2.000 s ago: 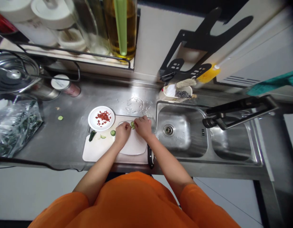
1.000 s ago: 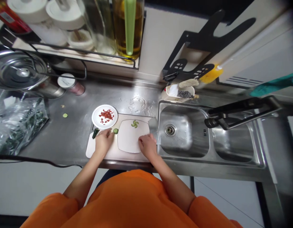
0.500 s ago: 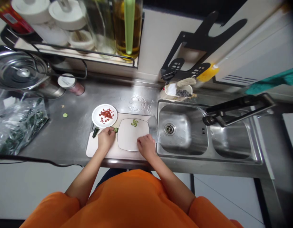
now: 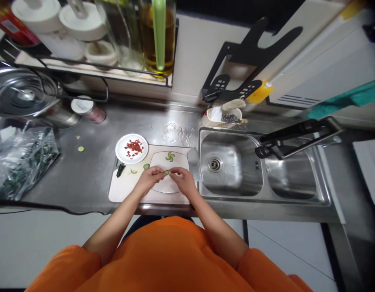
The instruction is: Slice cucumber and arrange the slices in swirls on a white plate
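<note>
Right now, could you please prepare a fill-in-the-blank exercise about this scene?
The small pieces on the round plate are coloured ____.
The left hand holds a small slice coloured ____.
In this view, the knife blade lies to the ____ of the squarish plate.
The plastic bag lies to the ____ of the round plate.
Missing words: red; green; right; left.

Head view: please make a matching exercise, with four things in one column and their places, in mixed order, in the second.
1. red pieces
2. green pinwheel
3. small green slice
4. black faucet

A. between the left hand and the right hand
B. over the sink
C. on the round plate
D. on the squarish plate

Pairs: 1-C, 2-D, 3-A, 4-B
</note>
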Demonstrator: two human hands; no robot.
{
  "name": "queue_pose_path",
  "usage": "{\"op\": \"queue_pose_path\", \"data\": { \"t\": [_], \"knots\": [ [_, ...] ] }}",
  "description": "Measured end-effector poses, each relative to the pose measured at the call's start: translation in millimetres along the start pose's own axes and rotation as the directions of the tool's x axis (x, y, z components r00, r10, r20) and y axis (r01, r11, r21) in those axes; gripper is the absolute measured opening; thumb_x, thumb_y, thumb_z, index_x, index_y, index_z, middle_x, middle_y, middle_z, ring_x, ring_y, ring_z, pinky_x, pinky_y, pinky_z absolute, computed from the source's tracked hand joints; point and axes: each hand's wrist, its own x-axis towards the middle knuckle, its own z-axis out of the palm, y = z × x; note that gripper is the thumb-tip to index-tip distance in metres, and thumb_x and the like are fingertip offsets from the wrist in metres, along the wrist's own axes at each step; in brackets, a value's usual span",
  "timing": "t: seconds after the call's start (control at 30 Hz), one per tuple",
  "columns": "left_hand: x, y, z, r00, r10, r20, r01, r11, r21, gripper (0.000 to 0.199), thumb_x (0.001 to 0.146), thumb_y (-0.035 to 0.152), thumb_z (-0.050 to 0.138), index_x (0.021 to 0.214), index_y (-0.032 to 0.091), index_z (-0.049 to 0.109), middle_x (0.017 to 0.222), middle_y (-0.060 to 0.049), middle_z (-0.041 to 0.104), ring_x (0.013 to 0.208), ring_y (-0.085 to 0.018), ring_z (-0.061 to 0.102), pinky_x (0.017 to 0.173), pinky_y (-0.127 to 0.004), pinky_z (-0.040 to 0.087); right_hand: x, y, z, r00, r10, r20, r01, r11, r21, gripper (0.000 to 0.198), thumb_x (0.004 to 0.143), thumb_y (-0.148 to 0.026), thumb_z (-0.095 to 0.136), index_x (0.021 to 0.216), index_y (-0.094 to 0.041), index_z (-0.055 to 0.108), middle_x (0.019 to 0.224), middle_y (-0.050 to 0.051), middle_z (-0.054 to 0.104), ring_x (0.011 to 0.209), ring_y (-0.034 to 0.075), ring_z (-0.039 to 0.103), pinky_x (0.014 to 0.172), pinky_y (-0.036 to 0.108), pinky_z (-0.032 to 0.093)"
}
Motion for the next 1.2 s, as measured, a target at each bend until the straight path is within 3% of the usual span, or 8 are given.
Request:
{"op": "queue_pose_path", "data": {
  "t": [0.13,0.3,0.47,0.67,0.77,0.9,1.0,1.2],
  "knots": [
    [-0.8,1.3,14.5,0.993,-0.071,0.097,0.089,0.978,-0.19,0.034,0.053,0.034,0.079,0.072,0.016,0.059,0.068,0.0,0.062,0.071,-0.013,0.062,0.068,-0.024,0.047,-3.4,-1.3,-9.5,0.999,0.021,-0.035,-0.018,0.998,0.059,0.014,0.077,-0.03,0.058,0.073,-0.02,0.066,0.077,0.001,0.067,0.077,0.015,0.055,0.077,0.027,0.04],
    [-3.9,4.6,20.5,0.967,-0.159,0.201,0.224,0.905,-0.361,0.029,0.056,0.025,0.081,0.073,0.012,0.062,0.074,-0.003,0.066,0.078,-0.013,0.063,0.085,-0.027,0.049,-9.2,3.9,-18.1,0.999,-0.016,-0.043,0.02,0.995,0.097,0.012,0.075,-0.029,0.058,0.071,-0.02,0.064,0.073,0.0,0.064,0.076,0.015,0.053,0.078,0.028,0.039],
    [0.2,3.5,27.1,0.962,-0.204,0.178,0.265,0.851,-0.453,0.023,0.061,0.022,0.08,0.072,0.01,0.064,0.074,-0.005,0.065,0.078,-0.013,0.063,0.085,-0.027,0.05,-11.3,12.9,-21.1,0.999,-0.01,-0.043,0.015,0.994,0.111,0.014,0.076,-0.031,0.056,0.074,-0.019,0.063,0.074,0.0,0.061,0.077,0.015,0.052,0.075,0.027,0.039],
    [10.1,2.2,37.5,0.964,-0.247,0.103,0.266,0.849,-0.457,0.032,0.058,0.012,0.08,0.085,0.012,0.064,0.074,-0.002,0.065,0.07,-0.008,0.061,0.078,-0.022,0.049,-8.7,21.7,-26.7,0.998,0.02,-0.052,-0.014,0.993,0.115,0.017,0.076,-0.034,0.056,0.076,-0.019,0.062,0.074,0.001,0.061,0.076,0.015,0.053,0.073,0.027,0.04],
    [14.0,2.3,37.6,0.94,-0.288,0.183,0.338,0.852,-0.399,0.029,0.065,0.019,0.078,0.089,0.011,0.065,0.077,-0.005,0.067,0.069,-0.008,0.061,0.072,-0.021,0.049,-6.7,22.4,-31.8,0.999,0.017,-0.029,-0.014,0.994,0.104,0.017,0.076,-0.034,0.056,0.078,-0.018,0.063,0.074,0.001,0.062,0.076,0.015,0.053,0.074,0.027,0.04],
    [17.5,2.0,37.1,0.864,-0.39,0.318,0.481,0.827,-0.291,0.027,0.079,0.037,0.065,0.091,0.012,0.066,0.08,-0.007,0.068,0.065,-0.01,0.061,0.056,-0.019,0.045,-5.7,19.2,-39.6,1.0,-0.025,0.011,0.024,0.996,0.088,0.013,0.076,-0.029,0.056,0.079,-0.018,0.063,0.077,0.001,0.063,0.08,0.015,0.054,0.077,0.028,0.04],
    [19.1,2.1,38.3,0.83,-0.399,0.39,0.521,0.804,-0.287,0.02,0.079,0.03,0.064,0.089,0.012,0.066,0.074,-0.006,0.066,0.062,-0.008,0.059,0.053,-0.017,0.043,-6.0,16.1,-45.0,0.997,-0.051,0.05,0.047,0.996,0.075,0.012,0.076,-0.027,0.056,0.08,-0.019,0.064,0.08,0.001,0.063,0.081,0.015,0.054,0.077,0.028,0.04],
    [21.8,1.7,42.0,0.876,-0.293,0.384,0.429,0.836,-0.341,0.026,0.064,0.019,0.076,0.087,0.011,0.066,0.067,-0.002,0.062,0.06,-0.007,0.057,0.055,-0.016,0.042,-3.0,19.8,-51.3,0.995,-0.027,0.096,0.018,0.996,0.087,0.016,0.077,-0.031,0.057,0.081,-0.018,0.064,0.078,0.001,0.064,0.077,0.014,0.055,0.07,0.025,0.04]
  ]
}}
